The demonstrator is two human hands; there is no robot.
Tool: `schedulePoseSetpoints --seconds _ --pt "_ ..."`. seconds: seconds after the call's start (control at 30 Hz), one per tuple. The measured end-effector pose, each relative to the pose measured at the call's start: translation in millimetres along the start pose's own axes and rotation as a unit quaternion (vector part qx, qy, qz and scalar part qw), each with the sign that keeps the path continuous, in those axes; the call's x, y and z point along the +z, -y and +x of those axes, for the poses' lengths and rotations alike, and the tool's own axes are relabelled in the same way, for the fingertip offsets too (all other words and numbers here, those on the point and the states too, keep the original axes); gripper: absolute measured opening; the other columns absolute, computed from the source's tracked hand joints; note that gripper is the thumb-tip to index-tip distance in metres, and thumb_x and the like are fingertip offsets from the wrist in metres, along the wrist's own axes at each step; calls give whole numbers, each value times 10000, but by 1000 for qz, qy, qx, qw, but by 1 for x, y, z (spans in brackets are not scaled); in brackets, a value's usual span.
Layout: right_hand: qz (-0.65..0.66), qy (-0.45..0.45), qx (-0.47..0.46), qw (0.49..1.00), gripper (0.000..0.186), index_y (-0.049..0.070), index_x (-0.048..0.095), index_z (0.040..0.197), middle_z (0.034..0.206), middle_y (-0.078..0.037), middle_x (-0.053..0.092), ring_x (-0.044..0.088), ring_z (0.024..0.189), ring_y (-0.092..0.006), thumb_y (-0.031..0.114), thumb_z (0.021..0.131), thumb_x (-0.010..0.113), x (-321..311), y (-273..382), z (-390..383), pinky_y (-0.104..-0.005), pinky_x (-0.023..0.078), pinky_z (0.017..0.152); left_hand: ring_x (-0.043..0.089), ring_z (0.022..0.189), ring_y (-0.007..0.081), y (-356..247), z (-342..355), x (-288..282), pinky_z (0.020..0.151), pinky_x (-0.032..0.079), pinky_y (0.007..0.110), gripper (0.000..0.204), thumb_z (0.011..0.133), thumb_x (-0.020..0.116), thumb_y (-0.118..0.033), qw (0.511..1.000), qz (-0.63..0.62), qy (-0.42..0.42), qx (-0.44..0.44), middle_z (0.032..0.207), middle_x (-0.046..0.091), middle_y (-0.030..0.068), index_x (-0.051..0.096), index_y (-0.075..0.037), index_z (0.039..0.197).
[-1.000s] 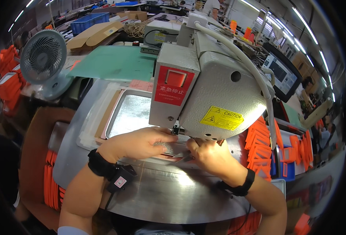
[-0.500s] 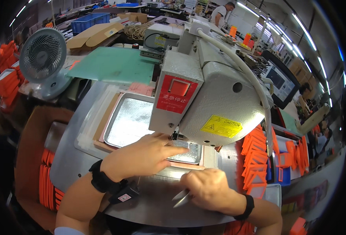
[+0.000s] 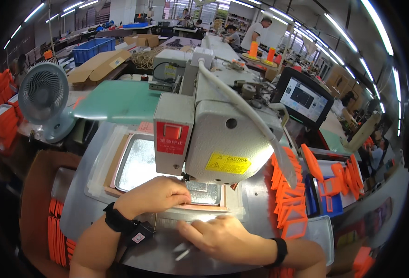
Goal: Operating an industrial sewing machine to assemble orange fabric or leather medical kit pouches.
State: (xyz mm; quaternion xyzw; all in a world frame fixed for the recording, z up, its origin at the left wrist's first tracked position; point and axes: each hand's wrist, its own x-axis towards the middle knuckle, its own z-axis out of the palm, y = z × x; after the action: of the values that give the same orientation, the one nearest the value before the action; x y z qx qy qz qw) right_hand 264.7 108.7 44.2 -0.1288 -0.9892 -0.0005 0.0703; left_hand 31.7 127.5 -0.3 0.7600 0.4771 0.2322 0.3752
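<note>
A grey sewing machine head stands over a clear, shiny sheet set in a rounded rectangular frame. My left hand is at the frame's near edge, below the needle area. Its fingers are pinched together; what they hold, if anything, is too small to make out. Lower and to the right, my right hand is closed round silver thread snips, whose blades point left and are blurred. Both wrists wear black bands, and a small black box is by the left one.
Orange-edged pieces pile up on the right, beside a blue bin and a grey tray. At left are a cardboard box of orange pieces and a fan. A screen stands behind; other people work farther back.
My left hand has drawn back from under the needle to the frame's near edge, its spread fingers now pinched. My right hand and snips are lower and farther left. The view has tilted up.
</note>
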Motion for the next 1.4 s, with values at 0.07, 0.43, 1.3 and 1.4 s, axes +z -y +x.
schedulePoseSetpoints --seconds 0.07,0.43,1.3,1.4 --pt "40 28 23 999 277 84 594 1102 860 -19 631 585 602 -176 204 869 682 -25 1 -13 -293 458 539 679 828 257 8 3 0 773 525 354 205 962 611 -188 999 26 -35 -12 921 726 127 739 -37 1013" --pt "71 -227 285 929 384 -1 577 1070 927 -158 680 659 861 -256 275 872 755 -187 -134 21 -356 510 763 701 740 191 44 -1 -16 656 604 305 274 988 627 -189 846 -486 -129 -177 894 695 135 654 74 1057" --pt "-181 -335 241 893 228 0 702 1064 949 -164 628 629 899 -318 -10 868 586 -151 -255 -59 -400 500 783 709 957 330 63 -2 -20 858 637 408 252 995 536 -58 677 -693 -186 -167 1066 669 232 567 127 1162" --pt "-214 -326 234 890 235 -3 694 1048 913 -183 577 587 893 -392 -16 833 601 -132 -255 -83 -448 490 799 719 923 350 59 1 -19 833 649 422 234 985 538 -43 666 -698 -196 -174 1032 674 253 567 135 1134"
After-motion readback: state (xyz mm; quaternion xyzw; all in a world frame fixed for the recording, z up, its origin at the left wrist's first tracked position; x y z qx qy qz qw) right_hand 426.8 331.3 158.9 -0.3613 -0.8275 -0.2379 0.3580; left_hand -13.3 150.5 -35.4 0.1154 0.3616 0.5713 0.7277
